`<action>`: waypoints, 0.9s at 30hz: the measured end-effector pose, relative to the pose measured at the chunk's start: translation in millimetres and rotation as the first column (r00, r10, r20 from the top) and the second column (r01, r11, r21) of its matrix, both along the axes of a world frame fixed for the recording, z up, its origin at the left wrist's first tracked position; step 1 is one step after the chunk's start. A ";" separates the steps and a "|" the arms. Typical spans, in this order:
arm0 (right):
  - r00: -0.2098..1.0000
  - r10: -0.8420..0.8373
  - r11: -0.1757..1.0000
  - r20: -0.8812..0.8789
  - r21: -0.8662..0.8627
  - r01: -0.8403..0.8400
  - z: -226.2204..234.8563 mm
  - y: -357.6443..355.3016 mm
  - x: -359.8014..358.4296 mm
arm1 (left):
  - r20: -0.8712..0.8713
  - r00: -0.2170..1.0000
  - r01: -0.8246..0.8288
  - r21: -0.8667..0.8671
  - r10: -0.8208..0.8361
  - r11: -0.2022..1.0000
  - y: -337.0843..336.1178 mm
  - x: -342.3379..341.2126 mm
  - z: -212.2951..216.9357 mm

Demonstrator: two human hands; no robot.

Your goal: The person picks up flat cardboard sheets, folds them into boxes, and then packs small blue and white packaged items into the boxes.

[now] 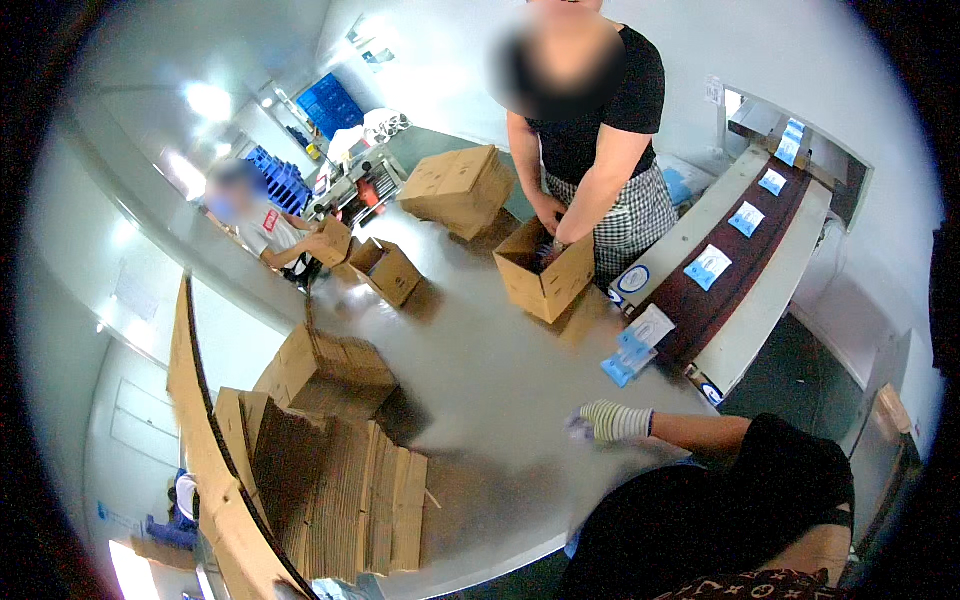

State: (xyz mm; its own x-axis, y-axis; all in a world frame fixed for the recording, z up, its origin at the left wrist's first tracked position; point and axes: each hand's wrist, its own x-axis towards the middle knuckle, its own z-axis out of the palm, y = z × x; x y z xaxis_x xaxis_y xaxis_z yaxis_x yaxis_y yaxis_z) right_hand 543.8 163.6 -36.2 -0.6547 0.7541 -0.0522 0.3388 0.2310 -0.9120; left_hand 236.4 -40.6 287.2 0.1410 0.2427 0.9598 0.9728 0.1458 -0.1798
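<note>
Blue-and-white packs [628, 364] sat in a loose overlapping bunch right where the dark red belt [742, 277] ended, at the edge of the shiny grey worktop [480, 385], with more spaced out in a line farther up the belt. My right hand [608, 421], in a striped knit glove, was out over the worktop just below that bunch, not touching it. Fingertips were a blurry mess, so I honestly can't tell if the fingers were apart or together. Left hand was out of frame, so can't tell on that one either.

Across from me a co-worker in a black top [592, 140] had both arms down at an open carton [545, 280], hands partly hidden by its walls. Bulky cardboard pile [455, 185] stood just left of that one. Farther off, someone in a white top [262, 226] had their hands at another box [333, 243], with one more open box [390, 272] beside it.

Lower left was cardboard city: a big stack of flattened cartons [365, 490], another bundle [325, 372] behind it, and a tall cardboard panel [215, 450] rising along the near side.
</note>
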 end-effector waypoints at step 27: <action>0.795 -0.583 0.809 -0.166 -0.037 0.586 65.5 3.1 137.9 | 0.992 -0.122 0.641 0.053 0.033 0.766 -8.1 144.8 -176.9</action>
State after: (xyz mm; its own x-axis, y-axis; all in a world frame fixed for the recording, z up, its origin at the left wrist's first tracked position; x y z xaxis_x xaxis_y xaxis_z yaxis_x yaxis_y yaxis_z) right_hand 681.7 166.8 29.3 -0.0868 0.9958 0.0292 0.2631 0.0512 -0.9634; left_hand 381.2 -48.7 110.3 -0.5894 0.8067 0.0427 0.1114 0.0288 0.9934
